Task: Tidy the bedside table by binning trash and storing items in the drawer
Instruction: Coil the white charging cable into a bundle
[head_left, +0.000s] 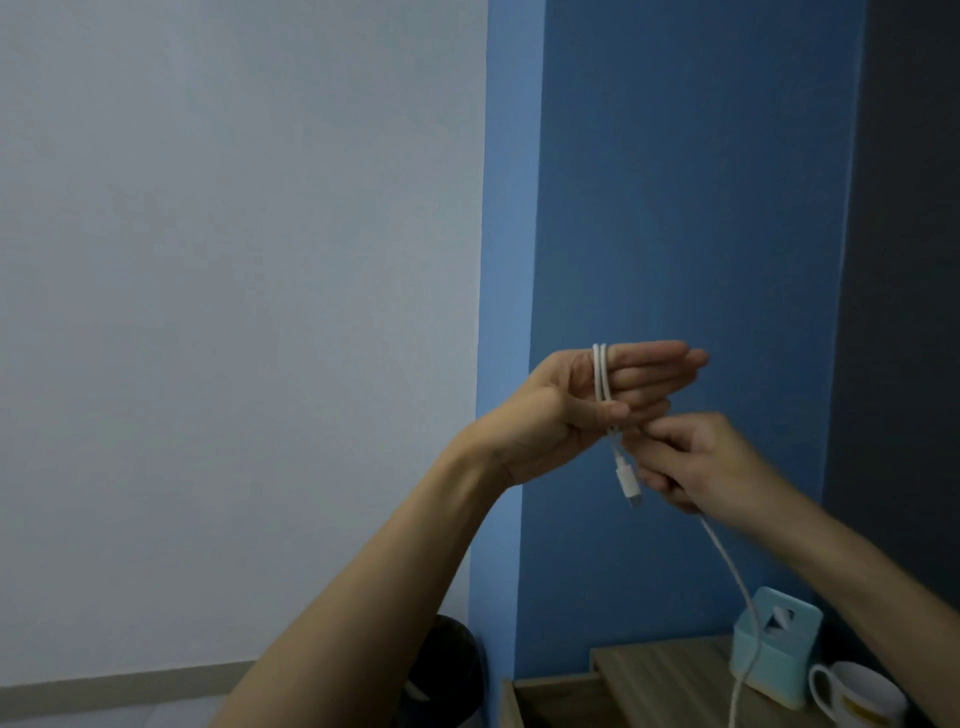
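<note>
A white charging cable (601, 378) is looped twice around the straight fingers of my left hand (582, 402), whose thumb presses the loops against the palm. Its plug end (628, 480) hangs just below that hand. My right hand (696, 462) is closed on the cable beside the plug, and the rest of the cable (737, 587) trails down toward the wooden bedside table (670, 670) at the bottom right. Both hands are raised in front of the blue wall. The table's drawer (561, 701) stands pulled out at the bottom edge.
A light blue tissue box (779, 649) and a white mug (857, 696) stand on the table. A dark bin with a black liner (452, 665) sits on the floor left of the table, partly behind my left forearm.
</note>
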